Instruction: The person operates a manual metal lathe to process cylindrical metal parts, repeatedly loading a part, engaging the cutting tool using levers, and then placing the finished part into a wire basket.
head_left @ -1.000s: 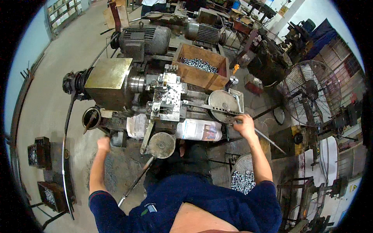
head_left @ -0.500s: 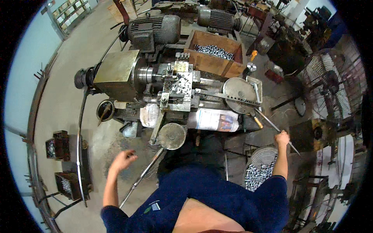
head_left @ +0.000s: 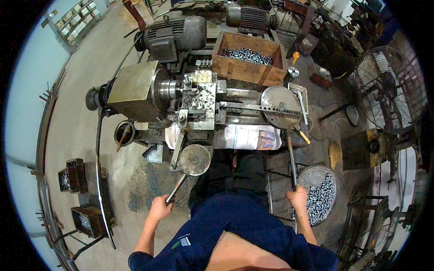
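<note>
My left hand (head_left: 161, 208) is closed round the steel lever (head_left: 176, 189) that runs from the small round disc (head_left: 195, 160) at the lathe's front. My right hand (head_left: 297, 198) grips a long metal lever (head_left: 291, 156), which slants down from the larger round disc (head_left: 275, 105) on the right. Between the discs and the chuck (head_left: 168, 89) lies the cross slide (head_left: 200, 100), strewn with dark metal chips. A flat bar (head_left: 253, 106) with a row of holes reaches from the slide across the larger disc. Whatever is clamped in the chuck is too small to make out.
Behind the slide stands a wooden box (head_left: 248, 72) of small metal parts. A round basket (head_left: 332, 192) of similar parts sits by my right hand. Dark bins (head_left: 72, 180) stand at left, a fan (head_left: 384, 90) at right. A tin (head_left: 124, 132) holds a brush.
My left hand, free before, has come onto the left lever. My right hand has swung its lever inward and toward me. Both discs have turned slightly, and the slide has shifted left.
</note>
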The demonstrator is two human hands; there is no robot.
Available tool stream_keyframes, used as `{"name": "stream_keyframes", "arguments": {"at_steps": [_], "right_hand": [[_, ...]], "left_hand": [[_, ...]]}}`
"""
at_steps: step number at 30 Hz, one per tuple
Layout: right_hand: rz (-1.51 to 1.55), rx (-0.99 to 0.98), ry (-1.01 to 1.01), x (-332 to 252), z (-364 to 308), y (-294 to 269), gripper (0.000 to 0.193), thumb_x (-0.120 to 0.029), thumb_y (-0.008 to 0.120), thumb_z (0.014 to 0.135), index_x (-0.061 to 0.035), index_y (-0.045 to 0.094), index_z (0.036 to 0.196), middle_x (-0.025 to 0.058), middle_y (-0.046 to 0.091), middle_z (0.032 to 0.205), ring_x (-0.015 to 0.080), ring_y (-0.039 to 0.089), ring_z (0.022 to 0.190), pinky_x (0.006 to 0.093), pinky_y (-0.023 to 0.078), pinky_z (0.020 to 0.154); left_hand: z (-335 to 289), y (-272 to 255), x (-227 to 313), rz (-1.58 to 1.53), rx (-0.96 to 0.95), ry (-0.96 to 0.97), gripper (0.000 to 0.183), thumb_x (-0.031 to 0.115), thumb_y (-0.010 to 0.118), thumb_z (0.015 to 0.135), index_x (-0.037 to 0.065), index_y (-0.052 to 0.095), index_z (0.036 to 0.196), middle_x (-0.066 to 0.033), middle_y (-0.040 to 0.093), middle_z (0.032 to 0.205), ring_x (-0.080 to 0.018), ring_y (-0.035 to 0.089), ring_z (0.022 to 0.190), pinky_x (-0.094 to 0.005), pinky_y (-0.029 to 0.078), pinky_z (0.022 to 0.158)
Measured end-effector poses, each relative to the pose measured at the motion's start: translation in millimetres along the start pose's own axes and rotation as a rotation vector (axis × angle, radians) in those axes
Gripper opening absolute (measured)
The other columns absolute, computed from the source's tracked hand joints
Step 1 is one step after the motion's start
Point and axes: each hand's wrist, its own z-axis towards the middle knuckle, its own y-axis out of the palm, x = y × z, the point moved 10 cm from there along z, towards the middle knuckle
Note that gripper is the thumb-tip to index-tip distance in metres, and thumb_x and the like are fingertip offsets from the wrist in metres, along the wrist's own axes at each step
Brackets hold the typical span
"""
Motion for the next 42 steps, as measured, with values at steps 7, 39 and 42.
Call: {"name": "stream_keyframes", "arguments": {"at_steps": [7,39,42], "right_hand": [[0.086,0.003,0.031,-14.1,-10.5,-2.4,0.027,-0.024,0.058,0.053,-0.0011,0.052,0.067,0.022,0.053,0.06,0.0411,0.054,0.06,0.045,0.043,0.056],[0.037,0.227,-0.192,-59.1,102.3,-59.2,0.031,-0.017,0.063,0.058,-0.0054,0.066,0.088,0.0154,0.062,0.089,0.0326,0.057,0.087,0.0402,0.041,0.088],[0.058,0.301,-0.217,-96.5,127.2,-98.9,0.032,-0.016,0.063,0.059,-0.0051,0.065,0.089,0.0159,0.062,0.089,0.0342,0.057,0.087,0.0395,0.045,0.082]], "left_hand": [[-0.5,4.7,-8.6,-0.024,-0.035,-0.075,0.015,0.015,0.059,0.071,0.005,0.062,0.082,-0.0211,0.059,0.071,-0.0391,0.057,0.071,-0.0444,0.045,0.065],[228.8,-9.0,-203.4,0.364,0.512,-0.329,0.042,0.045,0.051,0.081,0.004,0.056,0.088,-0.0203,0.063,0.082,-0.0384,0.062,0.072,-0.0483,0.049,0.064],[235.7,-33.8,-183.7,0.484,0.268,-0.079,0.038,0.04,0.054,0.08,0.004,0.05,0.093,-0.0169,0.064,0.083,-0.0361,0.063,0.073,-0.0475,0.05,0.062]]}}
